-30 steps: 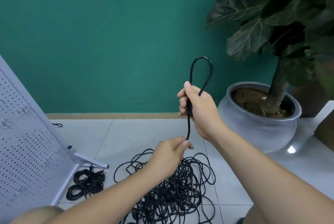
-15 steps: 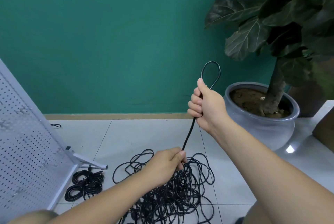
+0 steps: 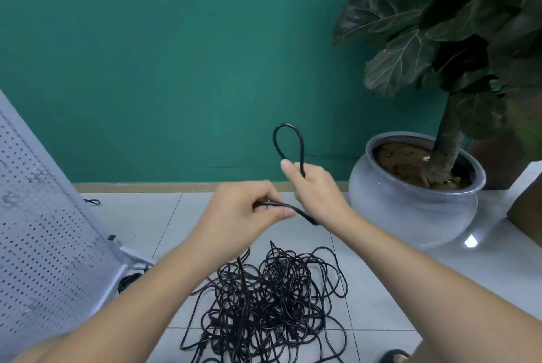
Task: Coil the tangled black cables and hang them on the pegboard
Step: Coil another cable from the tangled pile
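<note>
The right hand (image 3: 318, 191) curls its fingers round a raised loop of black cable (image 3: 302, 151), the left hand (image 3: 239, 216) pinches the same cable just beside it, the tangled pile (image 3: 272, 307) lying on the floor (image 3: 140, 216) below, pegboard (image 3: 44, 230) at left.

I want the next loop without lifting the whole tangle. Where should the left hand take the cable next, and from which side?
Probably where the cable hangs as one strand below the left hand, just above the pile. Pinch it from the left side: it runs straight and apart there, while lower down it crosses other loops.
</note>
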Demonstrator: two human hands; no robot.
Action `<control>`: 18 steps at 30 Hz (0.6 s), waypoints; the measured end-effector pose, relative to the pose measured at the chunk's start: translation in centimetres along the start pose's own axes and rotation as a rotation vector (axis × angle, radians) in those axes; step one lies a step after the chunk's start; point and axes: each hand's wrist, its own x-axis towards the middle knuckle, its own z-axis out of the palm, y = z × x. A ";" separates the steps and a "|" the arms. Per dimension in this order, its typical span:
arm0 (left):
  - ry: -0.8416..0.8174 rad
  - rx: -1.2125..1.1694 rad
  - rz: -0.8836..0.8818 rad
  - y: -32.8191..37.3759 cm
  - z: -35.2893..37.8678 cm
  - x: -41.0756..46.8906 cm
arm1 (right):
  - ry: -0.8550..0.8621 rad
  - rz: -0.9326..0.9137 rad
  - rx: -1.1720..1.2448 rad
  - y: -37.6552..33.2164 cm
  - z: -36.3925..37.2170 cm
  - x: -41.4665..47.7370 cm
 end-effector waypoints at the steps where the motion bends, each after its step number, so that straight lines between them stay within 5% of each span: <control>1: 0.049 -0.056 -0.013 -0.1 -0.6 0.2 | -0.048 0.011 0.062 -0.2 0.3 -0.7; 7: 0.207 -0.001 0.062 -1.3 -3.0 1.5 | -0.389 0.136 0.430 -0.9 2.0 -3.9; 13: 0.270 0.458 0.197 -2.6 -3.3 2.4 | -0.450 0.018 0.259 -0.7 2.3 -4.7; 18: 0.093 0.379 0.119 -3.4 -3.8 3.1 | -0.520 0.102 0.148 0.3 2.2 -4.5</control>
